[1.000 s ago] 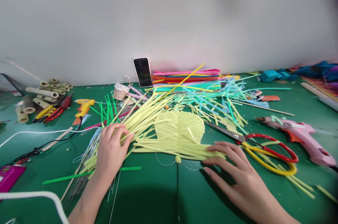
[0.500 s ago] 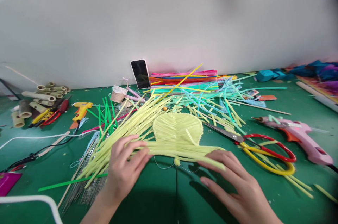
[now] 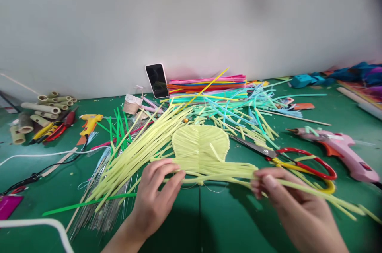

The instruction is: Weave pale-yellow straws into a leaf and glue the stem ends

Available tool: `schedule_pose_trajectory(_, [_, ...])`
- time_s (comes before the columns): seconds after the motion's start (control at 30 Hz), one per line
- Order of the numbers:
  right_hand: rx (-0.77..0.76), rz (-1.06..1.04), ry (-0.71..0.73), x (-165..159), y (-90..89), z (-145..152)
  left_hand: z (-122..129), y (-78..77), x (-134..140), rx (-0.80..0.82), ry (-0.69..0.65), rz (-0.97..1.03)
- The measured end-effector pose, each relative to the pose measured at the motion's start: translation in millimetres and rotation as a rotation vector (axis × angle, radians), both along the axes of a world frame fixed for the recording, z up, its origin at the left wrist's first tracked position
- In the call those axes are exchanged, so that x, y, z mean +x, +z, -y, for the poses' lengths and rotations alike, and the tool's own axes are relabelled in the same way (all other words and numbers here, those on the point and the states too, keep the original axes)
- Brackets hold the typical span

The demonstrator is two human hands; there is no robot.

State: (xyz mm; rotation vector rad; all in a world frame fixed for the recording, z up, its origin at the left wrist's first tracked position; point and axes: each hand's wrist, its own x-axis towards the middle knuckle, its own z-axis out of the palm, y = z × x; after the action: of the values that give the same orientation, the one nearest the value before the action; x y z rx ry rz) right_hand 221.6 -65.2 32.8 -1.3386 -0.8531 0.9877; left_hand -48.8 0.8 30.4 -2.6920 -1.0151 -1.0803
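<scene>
A pale yellow leaf shape (image 3: 186, 143) made of pipe cleaners lies in the middle, a thin dark stem (image 3: 199, 209) running down from it. Across its lower part stretches a row of loose yellow pipe cleaners (image 3: 221, 168). My left hand (image 3: 159, 189) has its fingers closed around the row's left end. At the right, my right hand (image 3: 295, 201) pinches yellow pipe cleaners between thumb and fingers, and a length sticks out past the hand to the right. A fine wire loop (image 3: 216, 189) shows below the row.
Red-and-yellow-handled scissors (image 3: 307, 161) and a pink glue gun (image 3: 343, 149) lie at right. A yellow glue gun (image 3: 89, 123), pliers (image 3: 61, 129) and bamboo tubes (image 3: 44, 108) lie at left. Behind are a yellow pipe cleaner pile (image 3: 140, 149), coloured bundles (image 3: 209, 88) and a phone (image 3: 156, 80).
My right hand has moved right and closed its thumb on the pipe cleaners. My left hand has shifted slightly right. The pipe cleaners now reach farther right, over the scissors' handles.
</scene>
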Motion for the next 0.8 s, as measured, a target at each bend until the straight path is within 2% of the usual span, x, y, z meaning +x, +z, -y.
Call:
schedule_pose_trajectory(0.07, [0.032, -0.131, -0.188, 14, 0.3, -5, 3, -0.3, 2, 0.013, 0.024, 0.023])
schedule_pose_trajectory(0.13, [0.047, -0.265, -0.329, 24, 3.2, -9, 8, -0.5, 7, -0.02, -0.009, 0.009])
schedule_pose_trajectory(0.27, [0.046, -0.448, -0.482, 38, 7.6, -14, 22, -1.5, 22, -0.126, -0.134, -0.069])
schedule_pose_trajectory(0.37, [-0.024, -0.516, -0.527, 49, 4.4, -14, 25, -3.0, 29, -0.164, -0.171, -0.131])
schedule_pose_trajectory(0.47, [-0.033, -0.499, -0.535, 59, 2.8, -13, 23, -5.5, 30, -0.191, -0.148, -0.152])
schedule_pose_trajectory(0.67, [-0.016, -0.533, -0.649, 61, 14.9, -13, 18, -11.2, 26, -0.291, -0.081, -0.217])
schedule_pose_trajectory(0.8, [-0.057, -0.533, -0.59, 54, 13.4, -12, 19, -11.0, 29, -0.278, -0.086, -0.261])
